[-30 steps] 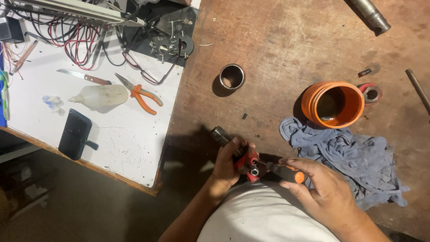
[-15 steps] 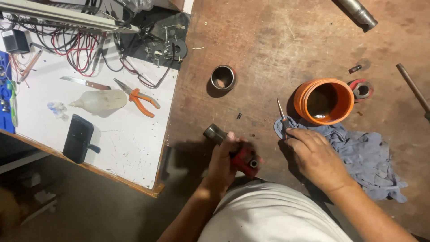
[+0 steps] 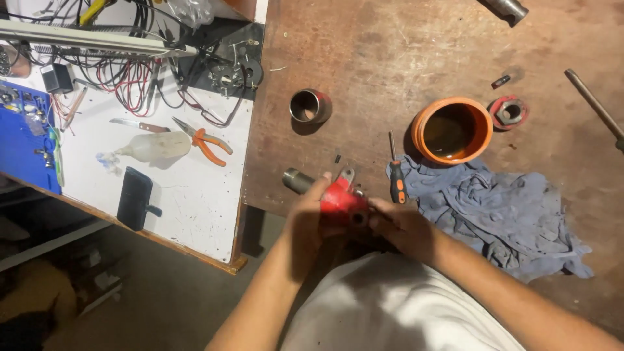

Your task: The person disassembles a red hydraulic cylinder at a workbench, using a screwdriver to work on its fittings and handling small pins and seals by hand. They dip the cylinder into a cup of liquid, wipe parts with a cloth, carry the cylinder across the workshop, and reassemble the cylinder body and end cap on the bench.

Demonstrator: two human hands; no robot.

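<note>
My left hand (image 3: 305,220) grips a red metal fitting (image 3: 338,196) at the near edge of the brown workbench (image 3: 364,58). A short grey pipe stub (image 3: 297,181) sticks out of the fitting to the left. From the right, my right hand (image 3: 408,229) closes its fingers on the same fitting. A small screwdriver (image 3: 394,177) with a black and orange handle lies on the bench just beyond my right hand, at the edge of a grey-blue rag (image 3: 504,208).
An orange bowl (image 3: 419,127) of dark liquid stands behind the rag, with a red hex nut piece (image 3: 508,112) beside it. A steel ring (image 3: 310,106) sits mid-bench. On the white board at left lie orange pliers (image 3: 205,140), a knife, a black device (image 3: 134,198) and wiring.
My right hand carried the screwdriver to the rag, left it there, and came back to the red fitting. My left hand kept its grip on the fitting.
</note>
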